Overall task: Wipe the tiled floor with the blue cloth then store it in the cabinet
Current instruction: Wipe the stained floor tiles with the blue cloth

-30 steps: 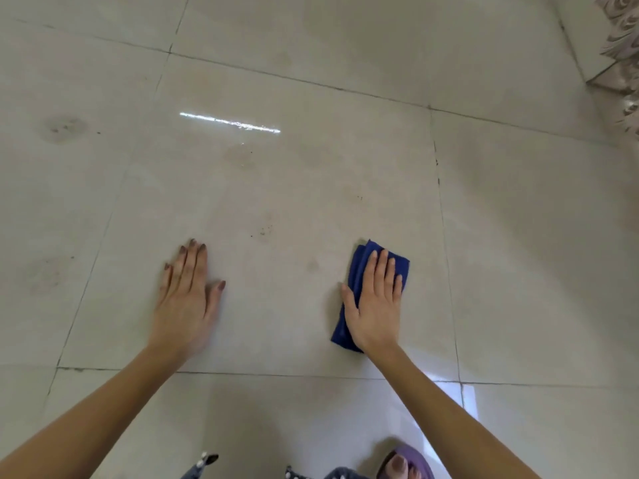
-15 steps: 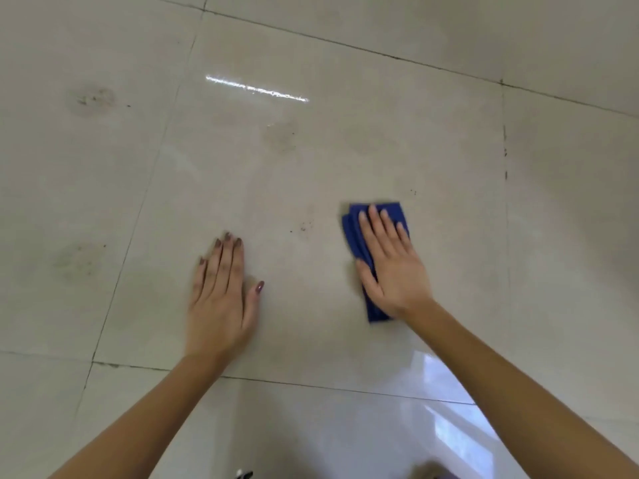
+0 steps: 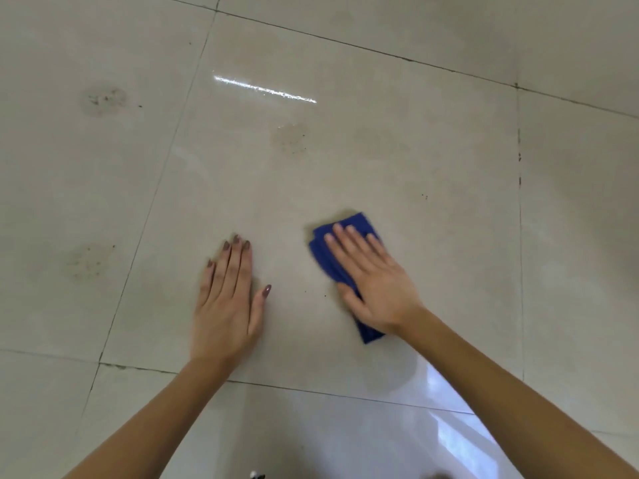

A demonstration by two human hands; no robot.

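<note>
a bright window reflection [image 3: 449, 420] lies on the tiled floor [image 3: 397, 160] nearest the viewer, below the blue cloth [image 3: 349, 233] and partly crossed by the right forearm. both bare forearms reach forward from the bottom edge of the view. the left hand [image 3: 228, 302] lies flat on the floor, palm down, to the left of the cloth and apart from it; its four fingers are extended and held close together, the thumb angled out toward the cloth. the right hand [image 3: 373, 285] is spread flat on top of the cloth, palm down, fingers extended and slightly fanned, pressing it against the floor rather than pinching it. the cloth is folded into an oblong; its far end shows beyond the fingertips and its near corner shows below the wrist. a dark grout line [image 3: 311, 388] crosses the floor just nearer than the cloth. left of the cloth, past the left hand, a faint speckled stain [image 3: 86, 262] marks the adjoining tile. beyond the cloth lies a brownish smudge [image 3: 290, 136], then a thin bright streak of reflected light [image 3: 264, 88], with another stain [image 3: 102, 100] far left of it.
</note>
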